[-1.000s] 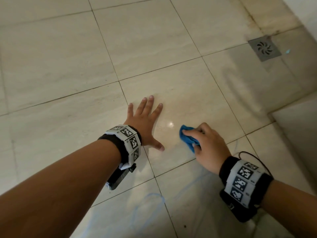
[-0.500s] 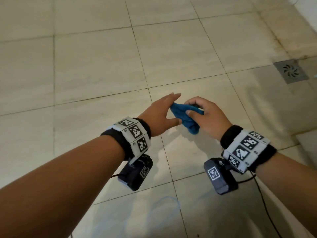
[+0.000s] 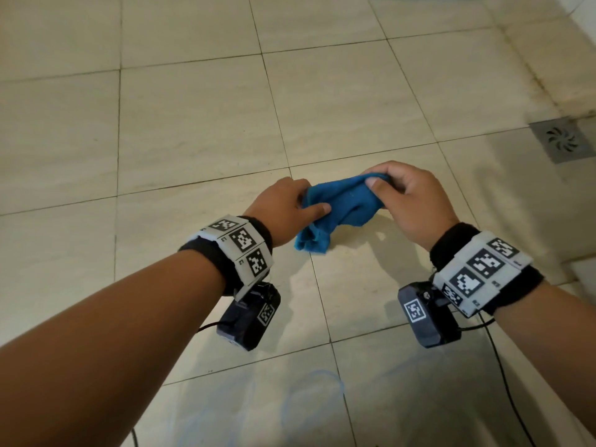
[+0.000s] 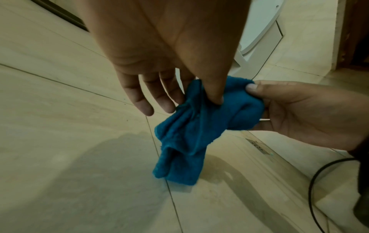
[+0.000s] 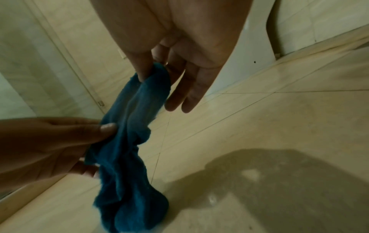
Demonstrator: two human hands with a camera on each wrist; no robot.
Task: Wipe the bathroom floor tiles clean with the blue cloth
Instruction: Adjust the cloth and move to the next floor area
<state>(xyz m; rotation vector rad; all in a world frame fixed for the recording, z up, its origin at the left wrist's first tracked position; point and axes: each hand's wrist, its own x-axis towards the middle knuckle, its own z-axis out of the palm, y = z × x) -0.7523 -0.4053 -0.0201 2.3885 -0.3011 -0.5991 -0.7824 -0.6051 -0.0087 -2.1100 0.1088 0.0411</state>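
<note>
Cloth [image 3: 338,211] hangs bunched between both hands, off the tiles, so no wiping is going on at this instant. Left hand [image 3: 283,209] pinches one side of it between thumb and forefinger, the other fingers [image 4: 139,100] loose and straight below; right hand [image 3: 409,198] pinches the opposite end between thumb and curled fingers, with two fingers hanging free in the right wrist view. A loose tail of the cloth droops toward a grout line, close to the floor [image 3: 193,124]; whether it touches I cannot tell. Judging by this, the person is refolding or spreading the cloth for a fresh face. Outward, the tiles under the hands look dull with shadow and perhaps damp. Dark grime runs along the floor's far right edge near the drain [image 3: 562,143], so that strip likely remains to be wiped. How much is already clean cannot be judged.
</note>
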